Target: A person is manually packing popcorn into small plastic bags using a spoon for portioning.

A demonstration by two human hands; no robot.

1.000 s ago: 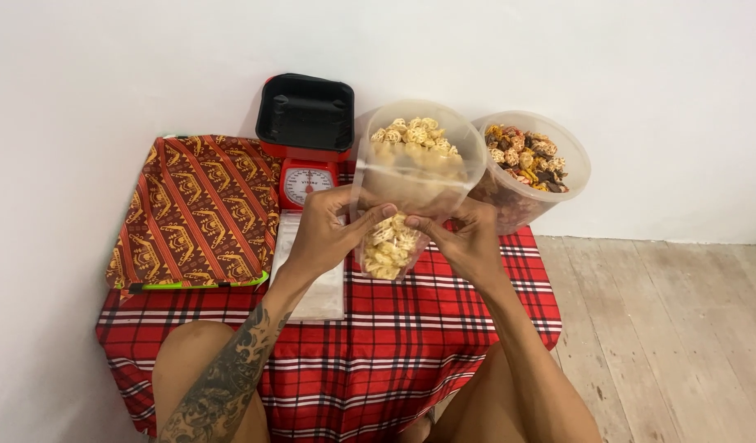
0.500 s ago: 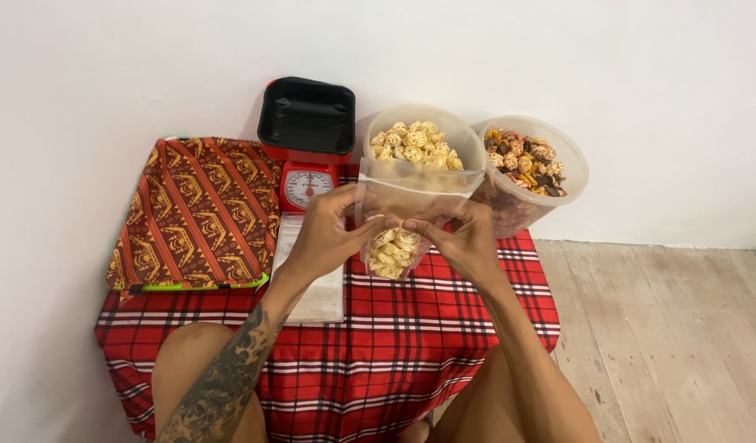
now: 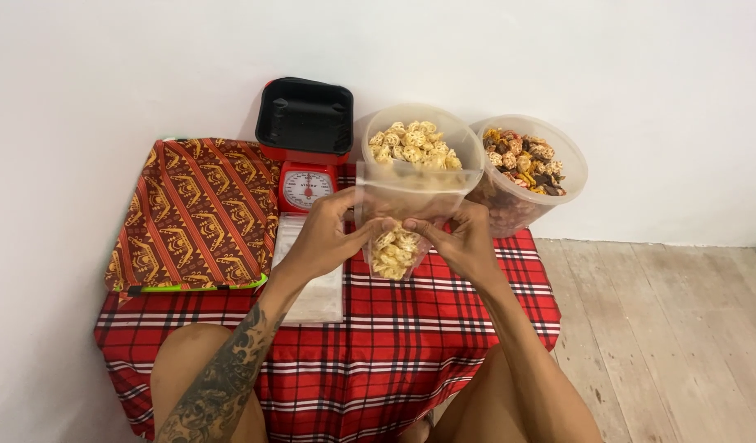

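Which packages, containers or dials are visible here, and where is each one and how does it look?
Clear plastic bag: pinched by left hand and right hand, pale snacks at bottom.
Round clear tub: behind bag, pale snacks.
Second round tub: to its right, mixed coloured snacks.
Red scale: by wall, round white dial, black tray.

Both hands met at chest height

The left hand (image 3: 322,234) and right hand (image 3: 460,239) faced each other, fingertips pinched together, forearms angled inward, left forearm tattooed.
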